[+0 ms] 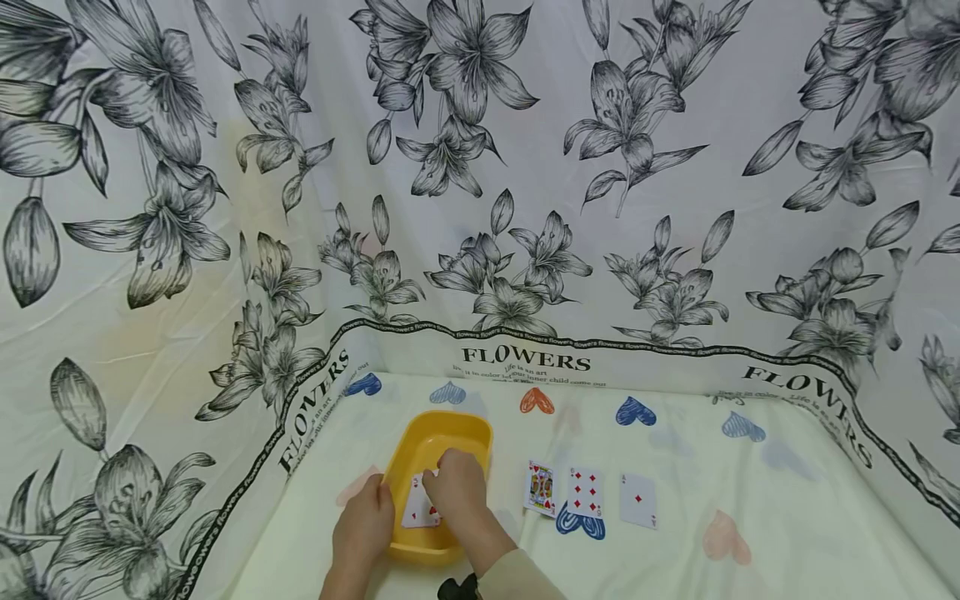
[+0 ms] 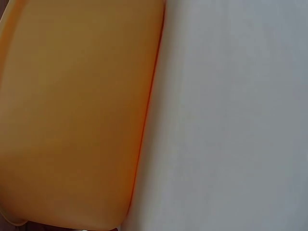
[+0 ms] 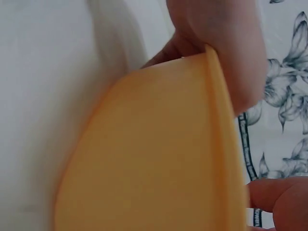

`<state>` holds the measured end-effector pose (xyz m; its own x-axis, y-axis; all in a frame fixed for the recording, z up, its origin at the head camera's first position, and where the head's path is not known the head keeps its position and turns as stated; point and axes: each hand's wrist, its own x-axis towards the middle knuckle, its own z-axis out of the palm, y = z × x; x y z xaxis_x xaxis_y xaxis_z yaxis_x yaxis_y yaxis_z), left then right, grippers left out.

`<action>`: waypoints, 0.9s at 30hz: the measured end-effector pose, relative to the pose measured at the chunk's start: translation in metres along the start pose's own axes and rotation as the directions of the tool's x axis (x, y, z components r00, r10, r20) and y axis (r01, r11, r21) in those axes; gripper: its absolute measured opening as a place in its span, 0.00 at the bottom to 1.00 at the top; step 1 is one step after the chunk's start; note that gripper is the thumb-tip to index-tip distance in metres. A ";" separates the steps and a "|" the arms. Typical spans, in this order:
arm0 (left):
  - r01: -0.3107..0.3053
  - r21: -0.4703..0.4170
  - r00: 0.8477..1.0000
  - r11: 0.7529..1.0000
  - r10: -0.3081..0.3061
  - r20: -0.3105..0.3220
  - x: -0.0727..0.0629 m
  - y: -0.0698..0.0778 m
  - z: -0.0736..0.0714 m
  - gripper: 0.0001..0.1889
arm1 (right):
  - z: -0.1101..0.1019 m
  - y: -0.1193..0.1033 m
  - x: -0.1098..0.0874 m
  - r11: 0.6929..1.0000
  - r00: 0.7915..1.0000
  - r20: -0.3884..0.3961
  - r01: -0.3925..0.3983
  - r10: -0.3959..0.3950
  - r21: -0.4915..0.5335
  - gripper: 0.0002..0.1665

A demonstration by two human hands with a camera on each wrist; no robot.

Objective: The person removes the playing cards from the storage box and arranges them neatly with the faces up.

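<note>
Head view shows me at least one playing card (image 1: 416,505) inside a smooth yellow round-cornered tray (image 1: 423,554), lower centre; the left hand (image 1: 365,521) grips its side; whether the right hand (image 1: 459,486), over it, pinches anything I cannot tell. Three loose cards (image 1: 584,493) lie right, on heart-printed cloth (image 1: 667,575).

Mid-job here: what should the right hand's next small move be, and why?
Probably pinch a white rectangular playing card with red markings and lift it slightly. The right hand is over it, inside the yellow, plastic-looking tray, though its fingertips are hidden. The left hand grips the tray's side, which should keep it steady.
</note>
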<state>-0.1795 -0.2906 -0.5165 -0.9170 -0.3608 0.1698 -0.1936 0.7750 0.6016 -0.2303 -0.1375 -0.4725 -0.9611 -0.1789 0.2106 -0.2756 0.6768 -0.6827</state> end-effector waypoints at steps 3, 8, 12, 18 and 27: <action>-0.012 -0.004 1.000 1.000 0.012 -0.013 0.000 -0.001 0.001 0.19 | 0.011 0.000 0.003 0.998 0.999 0.028 -0.028 0.030 -0.056 0.17; -0.023 -0.006 0.999 1.000 0.023 -0.030 -0.001 0.000 0.000 0.18 | 0.029 0.001 0.006 0.982 0.994 0.052 -0.087 0.096 -0.166 0.22; -0.010 -0.006 1.000 1.000 0.010 -0.023 -0.001 0.002 -0.001 0.18 | 0.039 0.001 0.007 0.966 0.986 0.063 -0.136 0.153 -0.218 0.28; 0.002 -0.002 1.000 1.000 -0.002 -0.009 -0.001 0.002 0.001 0.18 | 0.047 0.005 0.006 0.937 0.984 0.046 -0.148 0.171 -0.315 0.41; -0.005 -0.001 1.000 1.000 0.005 -0.021 -0.001 0.000 0.001 0.18 | 0.047 0.007 0.010 0.930 0.987 0.081 -0.101 0.138 -0.352 0.33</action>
<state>-0.1792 -0.2901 -0.5170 -0.9107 -0.3673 0.1891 -0.1881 0.7762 0.6018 -0.2423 -0.1681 -0.5078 -0.9884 -0.1409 0.0572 -0.1519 0.8994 -0.4099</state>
